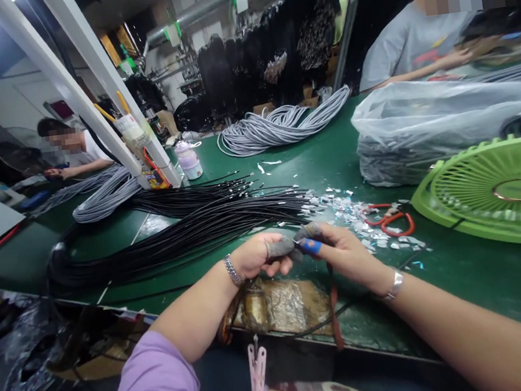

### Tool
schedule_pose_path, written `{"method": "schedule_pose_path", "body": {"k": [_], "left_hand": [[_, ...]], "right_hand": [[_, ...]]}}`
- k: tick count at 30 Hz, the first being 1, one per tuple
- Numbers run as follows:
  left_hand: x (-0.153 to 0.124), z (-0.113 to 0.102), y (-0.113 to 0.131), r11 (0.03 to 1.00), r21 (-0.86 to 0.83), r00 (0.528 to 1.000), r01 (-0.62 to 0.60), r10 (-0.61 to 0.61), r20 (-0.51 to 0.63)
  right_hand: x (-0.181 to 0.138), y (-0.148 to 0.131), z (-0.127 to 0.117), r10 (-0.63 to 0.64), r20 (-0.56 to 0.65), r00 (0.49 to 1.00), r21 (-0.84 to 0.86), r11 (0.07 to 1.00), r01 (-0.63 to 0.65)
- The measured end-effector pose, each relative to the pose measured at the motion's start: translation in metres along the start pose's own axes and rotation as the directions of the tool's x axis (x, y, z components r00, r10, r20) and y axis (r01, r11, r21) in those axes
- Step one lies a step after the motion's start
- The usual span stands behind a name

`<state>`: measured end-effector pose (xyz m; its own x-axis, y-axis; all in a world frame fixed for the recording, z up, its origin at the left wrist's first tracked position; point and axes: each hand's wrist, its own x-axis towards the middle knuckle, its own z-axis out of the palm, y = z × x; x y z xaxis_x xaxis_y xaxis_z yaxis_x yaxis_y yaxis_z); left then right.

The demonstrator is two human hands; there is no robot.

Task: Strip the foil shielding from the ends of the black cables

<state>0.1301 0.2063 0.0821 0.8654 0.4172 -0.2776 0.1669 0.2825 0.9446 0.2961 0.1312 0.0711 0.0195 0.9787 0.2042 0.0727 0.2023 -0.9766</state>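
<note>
My left hand (258,255) and my right hand (345,253) meet above the near edge of the green table, fingertips almost touching. Both pinch the small end of a black cable, mostly covered by the fingers. Grey coverings wrap some fingertips on both hands, and blue tape is around my right thumb. Just beyond lies a thick bundle of black cables (185,238), their stripped, pale ends pointing right. Below my hands a worn block wrapped in clear tape (289,305) sits at the table edge.
White and blue scraps (347,211) litter the table around red-handled scissors (390,219). At right are a green fan (499,190) and a plastic bag of cables (440,125). Grey cable coils (281,127), a lilac bottle (188,160) and a white post (111,81) stand farther back. Two people work across the table.
</note>
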Motion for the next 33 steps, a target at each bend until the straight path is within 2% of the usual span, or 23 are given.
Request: {"method": "schedule_pose_path", "body": {"k": [3,5,8,10,11,13,15,16,17,19,21,26,33], "left_hand": [[-0.002,-0.002,-0.002,0.999,0.032,0.997,0.037,-0.039,0.067],[-0.002,-0.004,-0.003,0.999,0.044,0.998,0.027,-0.029,0.058],[-0.003,-0.005,-0.004,0.994,0.092,0.996,-0.066,0.072,-0.059],[-0.005,-0.004,-0.004,0.964,0.217,0.962,-0.153,0.196,-0.191],[-0.006,-0.004,-0.004,0.925,0.324,0.923,-0.2,0.289,-0.255],[-0.008,-0.004,-0.005,0.762,0.589,0.789,-0.269,0.525,-0.319],[-0.01,-0.004,-0.007,0.53,0.807,0.636,-0.261,0.723,-0.27],[-0.01,-0.004,-0.008,0.422,0.876,0.576,-0.234,0.786,-0.225],[-0.011,-0.005,-0.009,0.33,0.922,0.529,-0.2,0.829,-0.182],[-0.012,-0.006,-0.011,0.19,0.974,0.473,-0.127,0.874,-0.109],[-0.012,-0.007,-0.013,0.091,0.994,0.452,-0.06,0.89,-0.054],[-0.012,-0.008,-0.015,-0.086,0.996,0.463,0.01,0.884,0.072],[-0.013,-0.003,-0.012,-0.216,0.973,0.388,0.083,0.906,0.168]], "right_hand": [[0.003,0.004,0.0,0.148,0.085,0.985,0.128,0.979,-0.158],[0.006,0.008,0.001,0.226,0.08,0.971,0.141,0.962,-0.236],[0.009,0.013,0.001,0.298,0.0,0.954,0.055,0.953,-0.298],[0.008,0.014,0.002,0.285,0.001,0.958,-0.043,0.958,-0.285],[0.007,0.014,0.002,0.247,0.018,0.969,-0.109,0.964,-0.244],[0.003,0.014,0.002,0.134,0.073,0.988,-0.23,0.966,-0.114],[-0.001,0.013,0.003,0.059,0.137,0.989,-0.273,0.962,-0.02],[-0.003,0.013,0.003,0.053,0.163,0.985,-0.267,0.964,-0.008],[-0.004,0.012,0.004,0.061,0.177,0.982,-0.253,0.967,-0.015],[-0.005,0.009,0.006,0.093,0.158,0.983,-0.219,0.974,-0.057],[-0.005,0.006,0.008,0.128,0.104,0.986,-0.159,0.981,-0.111],[-0.004,-0.001,0.014,0.247,0.075,0.966,0.034,0.968,-0.25],[-0.006,-0.004,0.018,0.265,0.074,0.961,0.063,0.961,-0.27]]}}
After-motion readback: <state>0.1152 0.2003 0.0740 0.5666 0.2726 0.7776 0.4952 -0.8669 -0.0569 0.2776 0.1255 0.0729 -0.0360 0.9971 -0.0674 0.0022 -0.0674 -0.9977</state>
